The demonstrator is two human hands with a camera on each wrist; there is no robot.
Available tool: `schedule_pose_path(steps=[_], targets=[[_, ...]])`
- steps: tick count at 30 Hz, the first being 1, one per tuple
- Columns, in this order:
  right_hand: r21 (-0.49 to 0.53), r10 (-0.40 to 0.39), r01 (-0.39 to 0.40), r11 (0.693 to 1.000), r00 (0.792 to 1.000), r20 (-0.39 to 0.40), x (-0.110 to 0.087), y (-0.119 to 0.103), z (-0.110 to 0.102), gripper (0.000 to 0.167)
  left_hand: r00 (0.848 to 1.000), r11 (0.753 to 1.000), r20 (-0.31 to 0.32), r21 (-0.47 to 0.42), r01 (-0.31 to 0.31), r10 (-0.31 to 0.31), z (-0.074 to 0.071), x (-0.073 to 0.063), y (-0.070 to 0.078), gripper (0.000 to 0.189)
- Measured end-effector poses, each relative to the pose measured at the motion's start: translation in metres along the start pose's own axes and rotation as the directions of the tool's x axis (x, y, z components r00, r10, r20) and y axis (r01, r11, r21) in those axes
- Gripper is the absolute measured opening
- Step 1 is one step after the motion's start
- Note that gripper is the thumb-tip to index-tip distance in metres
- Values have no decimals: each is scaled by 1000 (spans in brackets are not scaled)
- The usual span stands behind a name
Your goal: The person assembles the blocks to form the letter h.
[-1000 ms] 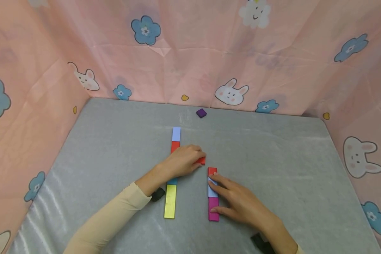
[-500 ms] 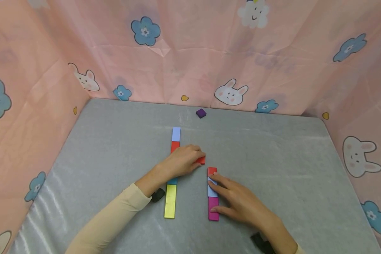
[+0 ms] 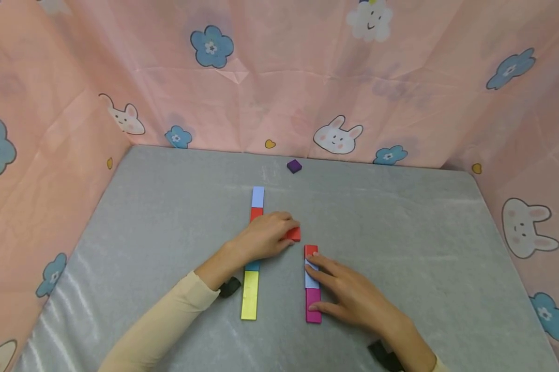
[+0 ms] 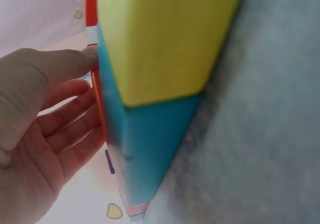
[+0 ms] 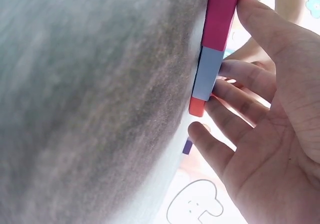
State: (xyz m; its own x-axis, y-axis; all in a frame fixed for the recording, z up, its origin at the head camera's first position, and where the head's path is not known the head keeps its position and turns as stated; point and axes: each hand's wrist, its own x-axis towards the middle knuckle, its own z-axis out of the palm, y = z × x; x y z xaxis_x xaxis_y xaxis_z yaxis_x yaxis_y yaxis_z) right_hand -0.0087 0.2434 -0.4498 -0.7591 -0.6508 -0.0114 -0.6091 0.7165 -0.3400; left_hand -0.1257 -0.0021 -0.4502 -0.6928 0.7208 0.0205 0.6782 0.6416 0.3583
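Observation:
In the head view, my left hand [image 3: 262, 236] reaches across a straight row of coloured blocks and pinches a red block [image 3: 296, 235] between thumb and fingers. That row has a light blue block [image 3: 258, 197] at its far end, then a red one [image 3: 256, 213], a teal one [image 3: 252, 266] and a yellow one [image 3: 250, 295]; my hand hides its middle. Fingers and thumb of my right hand [image 3: 356, 297] rest along a shorter row: a small red block [image 3: 310, 249], a light blue block [image 5: 208, 73] and a magenta block [image 3: 313, 297].
A small purple block [image 3: 294, 166] lies near the back edge of the grey cloth-covered table [image 3: 400, 222]. Pink printed curtain [image 3: 279, 93] surrounds the back and sides. Black wrist devices [image 3: 230, 287] sit under both wrists.

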Motion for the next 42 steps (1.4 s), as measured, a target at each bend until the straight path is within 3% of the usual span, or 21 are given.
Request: schedule_pose_path(steps=[15,24,38,42], targets=[[-4,20,-20,1000,1000,-11,0,0,-1,75,1000,999,-25,-46,-15,14,-8,-3,-7,44],[-22,8,-8,1000,1000,-23,2,2,-1,76,997,1000,-77,-3,-6,6,-22,3,-13,46],[-33,34,-33,999,999,21,0,0,-2,75,999,999,-37,11,39,-39,-47,35,-35,48],[-36,32,-31,999,999,30,0,-1,-2,76,992,993,-61,24,114,-113,-48,46,-45,50]])
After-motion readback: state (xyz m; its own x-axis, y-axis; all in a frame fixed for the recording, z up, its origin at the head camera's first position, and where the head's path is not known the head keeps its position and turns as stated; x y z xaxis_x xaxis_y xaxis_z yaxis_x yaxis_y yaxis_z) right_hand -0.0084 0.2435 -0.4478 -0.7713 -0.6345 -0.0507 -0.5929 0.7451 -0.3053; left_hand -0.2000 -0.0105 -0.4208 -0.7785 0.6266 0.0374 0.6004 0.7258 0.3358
